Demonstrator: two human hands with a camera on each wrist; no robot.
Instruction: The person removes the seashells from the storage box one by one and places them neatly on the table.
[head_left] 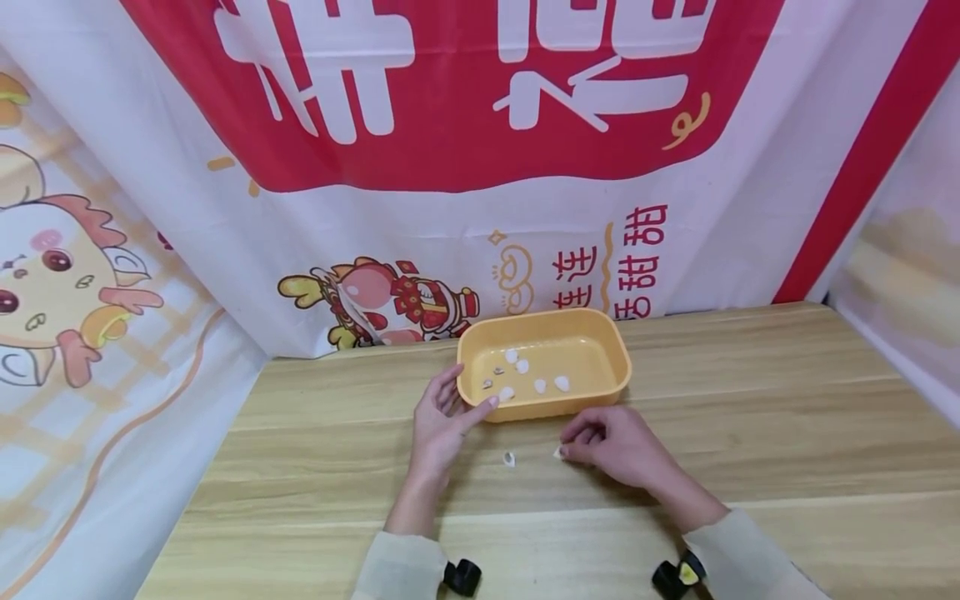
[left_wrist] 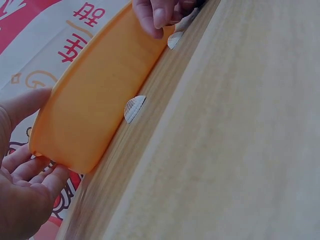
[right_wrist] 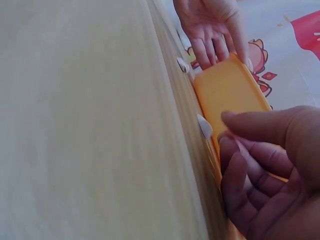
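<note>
A yellow tray (head_left: pixel 600 367) stands on the wooden table with several small white shells (head_left: pixel 522 366) inside it. My left hand (head_left: pixel 442 417) holds the tray's near left corner, thumb on the rim and fingers (left_wrist: pixel 45 175) against the wall (left_wrist: pixel 90 110). Two more shells lie on the table in front of the tray, one (head_left: pixel 509 458) between my hands and one (head_left: pixel 557 452) at my right fingertips. My right hand (head_left: pixel 611 442) rests there with loosely curled fingers (right_wrist: pixel 260 165), just short of that shell (right_wrist: pixel 204 126) and holding nothing.
A red and white printed cloth hangs behind the table (head_left: pixel 750 433) and drapes down its left side. The wooden top stretches bare to the right of the tray and towards me. Black wrist camera mounts show at the bottom edge.
</note>
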